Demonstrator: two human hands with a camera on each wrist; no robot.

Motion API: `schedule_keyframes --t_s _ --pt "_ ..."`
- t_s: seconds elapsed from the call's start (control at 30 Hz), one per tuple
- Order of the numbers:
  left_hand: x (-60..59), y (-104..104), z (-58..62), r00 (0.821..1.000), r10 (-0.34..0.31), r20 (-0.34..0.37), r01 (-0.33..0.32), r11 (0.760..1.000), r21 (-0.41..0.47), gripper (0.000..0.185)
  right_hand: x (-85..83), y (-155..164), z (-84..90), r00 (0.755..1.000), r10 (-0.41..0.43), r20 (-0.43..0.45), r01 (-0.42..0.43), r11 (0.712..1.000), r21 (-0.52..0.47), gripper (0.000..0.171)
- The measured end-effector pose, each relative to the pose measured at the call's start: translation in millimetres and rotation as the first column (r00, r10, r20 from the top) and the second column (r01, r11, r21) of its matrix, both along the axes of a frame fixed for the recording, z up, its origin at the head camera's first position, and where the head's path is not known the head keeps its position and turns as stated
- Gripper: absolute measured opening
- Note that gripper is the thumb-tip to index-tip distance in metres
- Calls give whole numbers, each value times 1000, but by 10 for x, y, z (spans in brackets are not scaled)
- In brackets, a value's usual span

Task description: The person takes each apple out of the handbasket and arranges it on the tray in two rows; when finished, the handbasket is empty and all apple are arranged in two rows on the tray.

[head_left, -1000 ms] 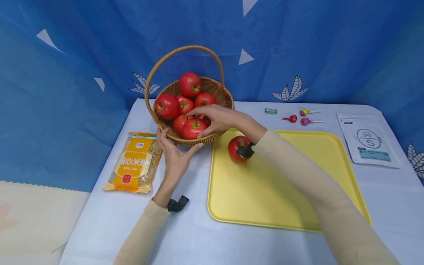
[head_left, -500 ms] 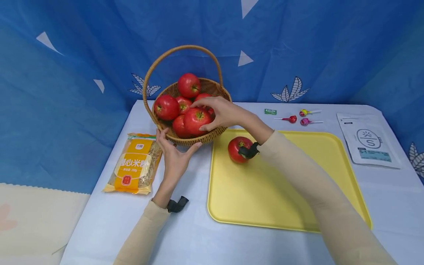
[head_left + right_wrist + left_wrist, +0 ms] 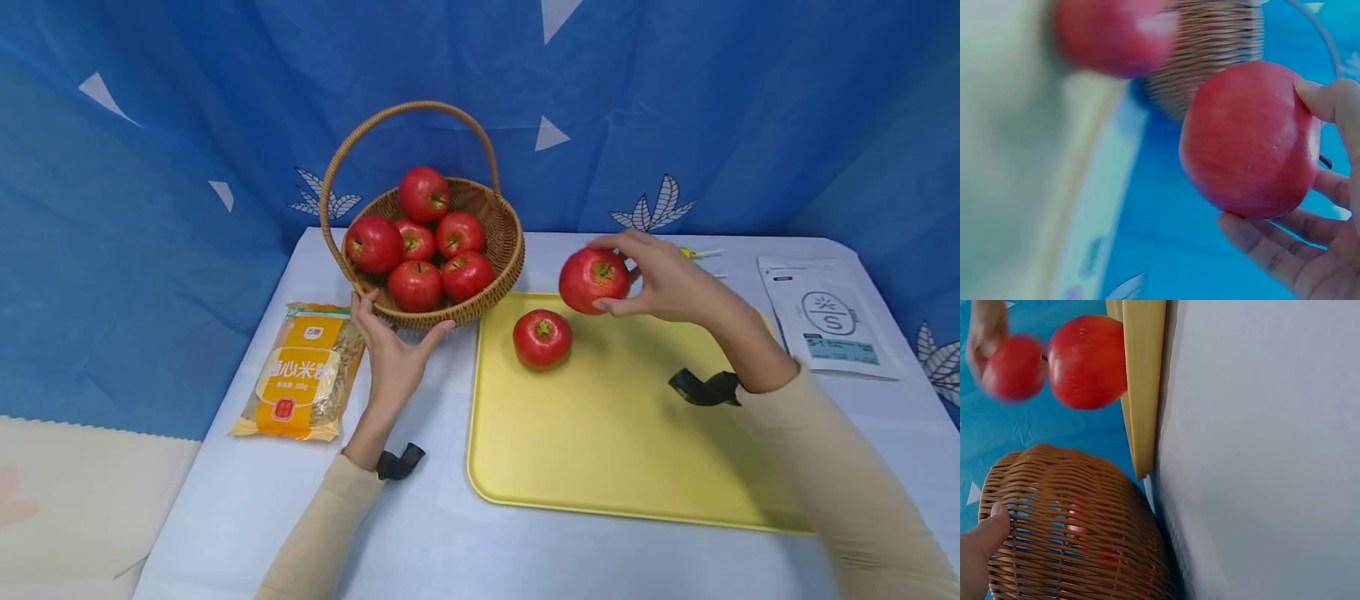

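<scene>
My right hand (image 3: 667, 279) grips a red apple (image 3: 595, 280) between thumb and fingers, above the back of the yellow tray (image 3: 600, 450). A second apple (image 3: 542, 339) sits on the tray, a little left of and below the held one in the head view. My left hand (image 3: 393, 358) holds the near side of the wicker basket (image 3: 457, 315), fingertips at its rim by the handle. In the left wrist view its thumb (image 3: 994, 531) lies against the basket's woven wall. Several red apples (image 3: 416, 286) fill the basket.
An orange bag of dry noodles (image 3: 300, 371) lies left of the left hand. At the back right is a white pouch (image 3: 828, 317). A yellow lollipop (image 3: 697, 252) shows partly behind the right hand. A blue curtain (image 3: 480, 50) hangs behind the table.
My right hand has lifted an apple out of the basket and carried it right, over the tray. The left hand stays at the basket.
</scene>
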State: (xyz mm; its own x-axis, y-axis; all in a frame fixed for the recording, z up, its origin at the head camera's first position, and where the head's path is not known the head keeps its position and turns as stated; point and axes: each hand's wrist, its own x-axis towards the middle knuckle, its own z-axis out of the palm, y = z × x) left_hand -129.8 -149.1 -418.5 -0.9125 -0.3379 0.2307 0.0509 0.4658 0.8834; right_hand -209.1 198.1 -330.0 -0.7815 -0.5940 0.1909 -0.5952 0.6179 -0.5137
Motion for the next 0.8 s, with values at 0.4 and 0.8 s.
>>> schedule_keyframes --t_s 0.4,0.8 --pt "-9 -1 -20 1000 7 -4 -7 1000 -8 105 343 380 -648 988 -76 137 56 988 146 69" --pt "4 12 1 1000 -5 -31 4 1000 -18 96 246 83 -317 997 -9 79 -4 987 161 78"
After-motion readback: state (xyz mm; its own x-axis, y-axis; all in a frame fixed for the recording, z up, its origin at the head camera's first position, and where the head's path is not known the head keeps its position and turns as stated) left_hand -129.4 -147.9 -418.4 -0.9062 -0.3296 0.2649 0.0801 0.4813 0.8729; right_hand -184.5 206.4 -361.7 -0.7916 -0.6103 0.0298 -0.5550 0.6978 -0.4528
